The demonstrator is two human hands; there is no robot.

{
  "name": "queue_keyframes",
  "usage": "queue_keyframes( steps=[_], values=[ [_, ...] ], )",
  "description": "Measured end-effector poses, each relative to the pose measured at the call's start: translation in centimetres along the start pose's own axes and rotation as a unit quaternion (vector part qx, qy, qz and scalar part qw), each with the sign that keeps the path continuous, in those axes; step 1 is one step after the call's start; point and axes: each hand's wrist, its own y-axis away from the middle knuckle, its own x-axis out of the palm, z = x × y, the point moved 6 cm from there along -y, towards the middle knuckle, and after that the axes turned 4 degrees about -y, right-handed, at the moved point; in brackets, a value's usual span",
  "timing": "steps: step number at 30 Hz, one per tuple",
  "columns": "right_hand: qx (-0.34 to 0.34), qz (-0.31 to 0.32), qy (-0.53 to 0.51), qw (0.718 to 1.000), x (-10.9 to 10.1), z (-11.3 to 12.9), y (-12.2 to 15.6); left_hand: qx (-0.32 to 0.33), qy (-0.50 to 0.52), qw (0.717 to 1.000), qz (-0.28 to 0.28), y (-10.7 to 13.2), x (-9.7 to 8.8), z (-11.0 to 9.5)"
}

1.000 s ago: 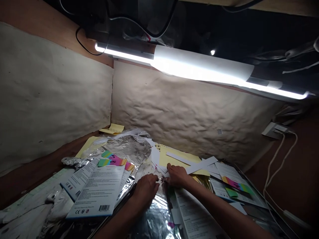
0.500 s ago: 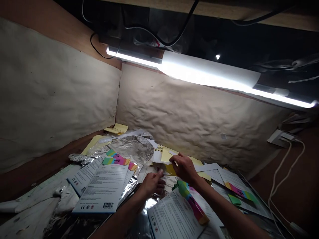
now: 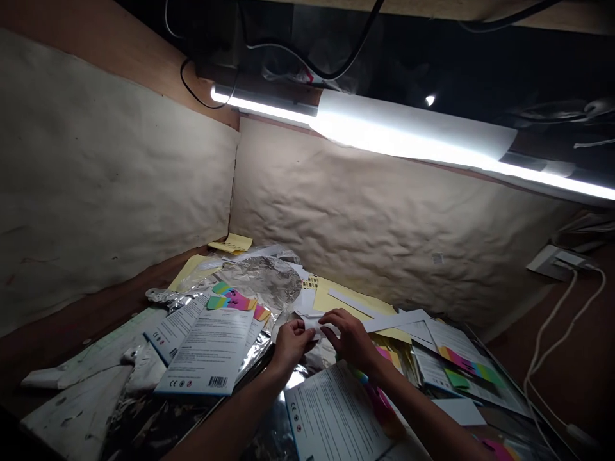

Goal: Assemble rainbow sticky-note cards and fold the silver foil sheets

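Observation:
My left hand [image 3: 292, 340] and my right hand [image 3: 349, 335] meet over the middle of a cluttered bench, each pinching one end of a small white paper strip [image 3: 317, 322]. Under them lies crinkled silver foil [image 3: 262, 285] and a printed card with colourful tabs [image 3: 331, 416] near my right forearm. Yellow sheets [image 3: 336, 298] and white strips lie just behind the hands.
Printed cards [image 3: 206, 355] with coloured tabs are stacked at the left, more cards [image 3: 456, 365] at the right. A bright tube lamp [image 3: 408, 137] hangs overhead. Paper-covered walls [image 3: 365, 218] close the back and left. A white cable [image 3: 548, 346] and socket sit at the right.
My right hand drew back from the yellow sheets toward my left hand. Both hands now pinch a white strip between them. The view shifted slightly.

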Motion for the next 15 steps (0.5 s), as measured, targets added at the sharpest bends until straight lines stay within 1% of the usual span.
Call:
queue_keyframes(
  steps=[4,7,11,15],
  values=[
    [-0.01,0.009,0.001,1.0,0.4,-0.3,-0.5,0.022,-0.003,1.0,0.008,0.3,0.2,-0.6],
    [-0.01,0.002,0.0,1.0,0.5,-0.3,-0.6,0.033,-0.007,0.999,-0.004,0.3,0.0,-0.8],
    [-0.014,-0.007,-0.021,1.0,0.4,0.2,-0.6,0.053,-0.026,0.998,-0.018,0.3,-0.1,-1.0],
    [0.01,-0.012,-0.025,1.0,0.5,0.6,-1.0,0.09,-0.066,0.994,-0.017,0.6,0.0,-1.6]
  ],
)
